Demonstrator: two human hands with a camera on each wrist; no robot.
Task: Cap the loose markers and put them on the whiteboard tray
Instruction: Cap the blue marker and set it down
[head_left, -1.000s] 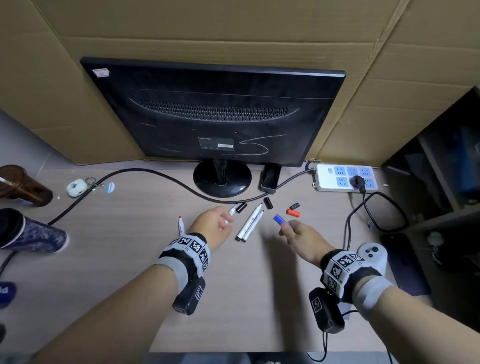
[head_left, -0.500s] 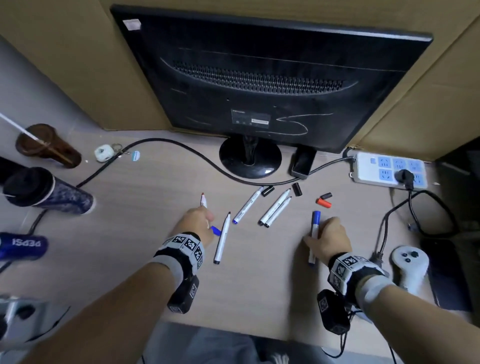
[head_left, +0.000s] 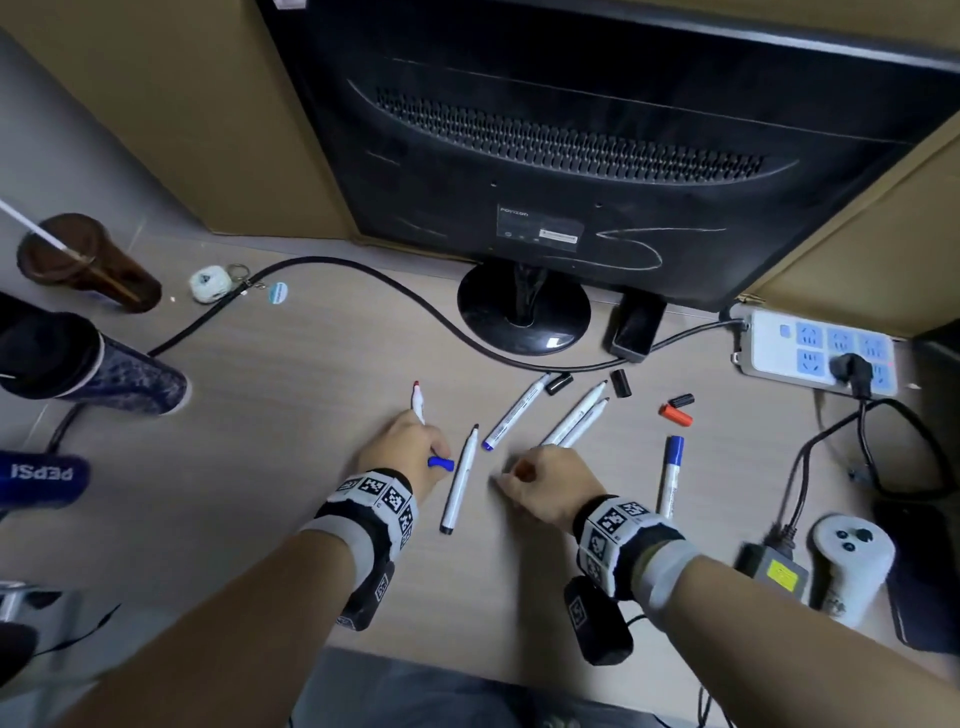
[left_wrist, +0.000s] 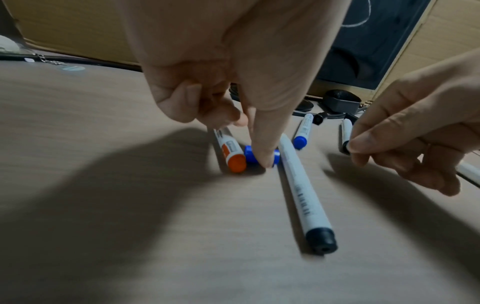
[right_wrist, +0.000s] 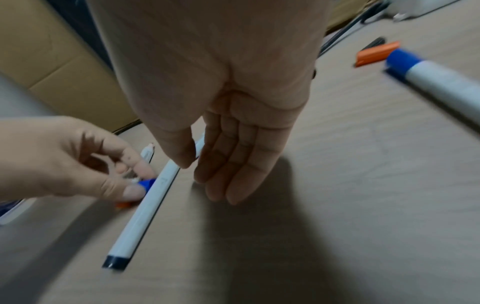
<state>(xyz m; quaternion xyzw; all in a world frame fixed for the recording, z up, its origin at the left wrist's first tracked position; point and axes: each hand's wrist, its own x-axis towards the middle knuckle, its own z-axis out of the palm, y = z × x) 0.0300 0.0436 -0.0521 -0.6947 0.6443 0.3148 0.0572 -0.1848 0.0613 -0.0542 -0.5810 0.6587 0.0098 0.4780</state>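
My left hand (head_left: 436, 457) pinches a loose blue cap (left_wrist: 275, 157) on the desk, thumb on top. Beside it lie an uncapped red marker (head_left: 418, 408) and a slim white marker (head_left: 460, 480) with a black end. My right hand (head_left: 501, 475) hovers just right of that slim marker (right_wrist: 145, 207), fingers straight and holding nothing. Farther back lie an uncapped blue marker (head_left: 514, 410) and two more slim markers (head_left: 576, 421). A capped blue marker (head_left: 671, 475) rests to the right. An orange cap (head_left: 675, 414) and black caps (head_left: 621, 383) lie loose.
A monitor on its stand (head_left: 522, 312) rises behind the markers, with a black cable (head_left: 363, 270) across the desk. A power strip (head_left: 815, 353) sits back right, a white controller (head_left: 847, 561) front right. Cups and a bottle (head_left: 93, 364) stand at the left.
My right hand let go of the capped blue marker, which now lies on the desk, and moved left toward the slim marker. My left hand stayed at the blue cap.
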